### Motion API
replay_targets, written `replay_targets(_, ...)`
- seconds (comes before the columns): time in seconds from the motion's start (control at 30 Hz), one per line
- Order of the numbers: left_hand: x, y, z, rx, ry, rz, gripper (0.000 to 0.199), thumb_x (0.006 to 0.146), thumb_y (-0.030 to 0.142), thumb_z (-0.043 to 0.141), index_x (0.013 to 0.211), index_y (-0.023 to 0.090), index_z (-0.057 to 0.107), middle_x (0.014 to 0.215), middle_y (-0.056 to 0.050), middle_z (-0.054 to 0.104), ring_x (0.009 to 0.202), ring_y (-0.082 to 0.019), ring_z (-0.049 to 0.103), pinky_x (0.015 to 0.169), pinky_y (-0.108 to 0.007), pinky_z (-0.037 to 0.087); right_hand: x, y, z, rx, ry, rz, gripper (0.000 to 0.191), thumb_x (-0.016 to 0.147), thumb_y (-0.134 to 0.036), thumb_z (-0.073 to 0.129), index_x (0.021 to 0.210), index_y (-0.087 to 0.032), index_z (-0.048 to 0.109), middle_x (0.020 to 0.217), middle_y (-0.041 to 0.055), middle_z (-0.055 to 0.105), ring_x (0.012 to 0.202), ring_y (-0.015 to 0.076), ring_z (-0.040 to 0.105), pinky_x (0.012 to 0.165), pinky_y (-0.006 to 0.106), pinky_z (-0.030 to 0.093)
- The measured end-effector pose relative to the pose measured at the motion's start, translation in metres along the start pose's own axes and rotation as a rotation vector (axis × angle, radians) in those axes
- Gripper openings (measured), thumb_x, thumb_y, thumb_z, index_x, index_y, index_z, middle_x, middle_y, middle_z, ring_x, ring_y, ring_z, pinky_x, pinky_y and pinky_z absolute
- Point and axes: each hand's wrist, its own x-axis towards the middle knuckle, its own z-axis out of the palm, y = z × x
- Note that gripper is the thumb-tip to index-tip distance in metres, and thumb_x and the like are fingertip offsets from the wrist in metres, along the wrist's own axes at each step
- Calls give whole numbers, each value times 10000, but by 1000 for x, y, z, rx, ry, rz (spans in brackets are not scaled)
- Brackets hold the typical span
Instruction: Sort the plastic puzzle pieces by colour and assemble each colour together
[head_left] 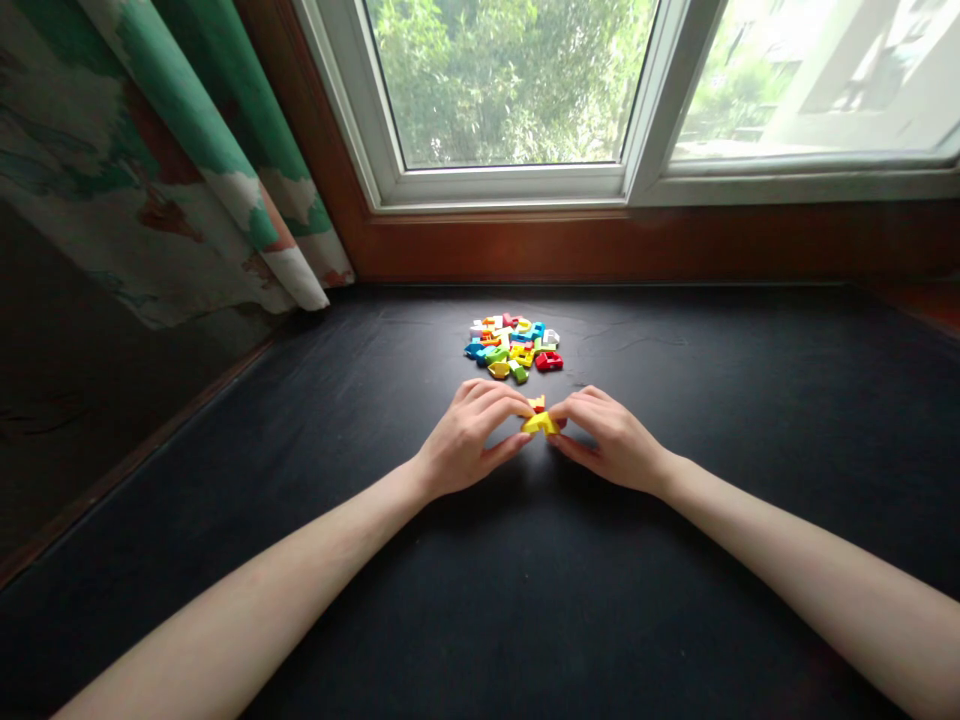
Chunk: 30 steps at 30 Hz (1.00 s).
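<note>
Between my two hands is a small yellow plastic toy piece (pixel 540 424), with orange and red parts (pixel 537 404) just behind it. My left hand (pixel 474 432) pinches the yellow piece from the left, thumb below and fingers above. From the right, my right hand (pixel 611 438) closes its thumb and fingers on the same piece. A bit of dark pink or red shows by the right fingertips. Whether these parts are joined I cannot tell. Just beyond my hands lies a loose pile of colourful plastic toy pieces (pixel 510 340), in red, blue, green, yellow and white.
The black surface (pixel 480 620) spreads under my arms and reaches back to a wooden sill (pixel 495 247) beneath a white-framed window (pixel 510 188). A patterned curtain (pixel 225 170) hangs at the left, its lower edge near the surface's back left corner.
</note>
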Motion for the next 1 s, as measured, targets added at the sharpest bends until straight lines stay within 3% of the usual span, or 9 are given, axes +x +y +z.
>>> replay_targets(0.43,-1,-2,1,-5,5,34,169,990,329,529,1073,192,585,1066,-71,720,1024,-213,626,946,-355,420,-1,0,-3,14,-55,17,136,1001,-253,482,1094,-182,551,895,84,713,779,213,653,773,367,474)
replay_targets(0.83,-2,-4,3,14,-16,8,266,909,236,603,1171,198,570,1082,-73,709,1039,-226,628,951,-364,433,-1,0,-1,0,-7,24,70,987,-262,526,996,-196,545,819,56,692,727,201,627,730,333,473)
replay_targets(1.0,-2,-4,3,22,-30,10,310,865,302,680,1138,198,577,1085,-74,712,1052,-240,627,959,-379,427,-1,0,0,-7,0,22,55,976,-258,543,968,-204,546,802,44,689,712,195,627,722,325,468)
